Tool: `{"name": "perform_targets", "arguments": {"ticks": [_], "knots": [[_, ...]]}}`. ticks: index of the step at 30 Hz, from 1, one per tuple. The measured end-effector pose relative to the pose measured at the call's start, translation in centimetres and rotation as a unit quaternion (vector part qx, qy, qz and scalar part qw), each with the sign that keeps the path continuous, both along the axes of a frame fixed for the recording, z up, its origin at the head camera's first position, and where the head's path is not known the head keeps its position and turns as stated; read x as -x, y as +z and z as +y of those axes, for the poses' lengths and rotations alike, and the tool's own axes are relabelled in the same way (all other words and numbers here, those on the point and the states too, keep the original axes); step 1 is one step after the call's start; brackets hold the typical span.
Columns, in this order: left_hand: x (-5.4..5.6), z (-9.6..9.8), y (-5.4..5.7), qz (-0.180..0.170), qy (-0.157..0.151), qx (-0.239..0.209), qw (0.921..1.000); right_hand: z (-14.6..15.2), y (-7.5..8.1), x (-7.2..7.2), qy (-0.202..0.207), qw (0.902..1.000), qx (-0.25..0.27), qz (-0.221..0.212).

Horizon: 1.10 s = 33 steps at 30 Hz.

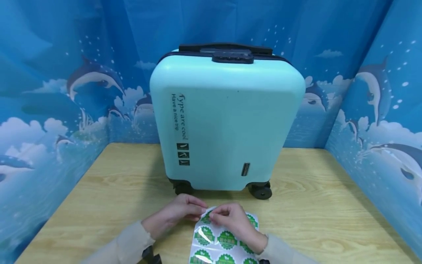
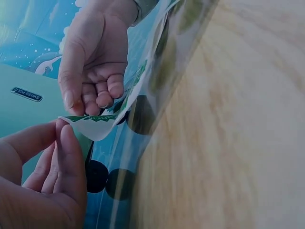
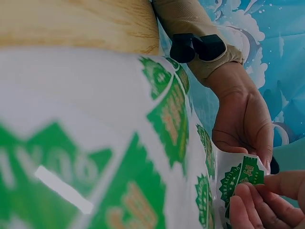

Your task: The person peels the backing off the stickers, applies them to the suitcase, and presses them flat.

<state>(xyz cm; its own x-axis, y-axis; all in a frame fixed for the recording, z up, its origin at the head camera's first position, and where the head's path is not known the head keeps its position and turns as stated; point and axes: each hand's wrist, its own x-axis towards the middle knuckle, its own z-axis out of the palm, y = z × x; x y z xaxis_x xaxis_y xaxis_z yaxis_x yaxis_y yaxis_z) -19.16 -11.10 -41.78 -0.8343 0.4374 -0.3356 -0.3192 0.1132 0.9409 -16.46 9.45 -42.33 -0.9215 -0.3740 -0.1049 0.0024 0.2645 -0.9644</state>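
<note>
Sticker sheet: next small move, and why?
Probably have the right hand pick up the edge of the corner sticker: it is right at that sticker, and the left hand pinches the corner of the sticker sheet, which bends there and may help the edge lift. I can't tell whether peeling has begun.

In the head view, the left sleeve (image 1: 126, 244) at 7 o'clock and the right sleeve (image 1: 280, 249) at 5 o'clock are both pale cream, leaving the left hand (image 1: 184, 209) and right hand (image 1: 233, 220) bare. A black, two-lobed fitting (image 3: 198, 46) sits over the left sleeve's creased cloth, toward 1 o'clock in the right-wrist view.
</note>
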Motion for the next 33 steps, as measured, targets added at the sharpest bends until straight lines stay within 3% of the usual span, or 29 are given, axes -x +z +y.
{"name": "perform_targets", "arguments": {"ticks": [8,17,33], "knots": [[-0.3,0.5,-0.5,0.014,-0.006,0.003,0.9999,0.0,-0.5,0.0,-0.002,0.9998,0.013,-0.014],[-0.6,0.9,-1.2,-0.005,-0.004,-0.044,0.9990,0.2,-0.2,-0.1,0.002,0.9998,0.016,0.012],[-0.6,1.2,-1.1,-0.021,-0.006,-0.023,0.9995,0.4,-0.2,-0.5,0.002,0.9990,0.044,-0.006]]}}
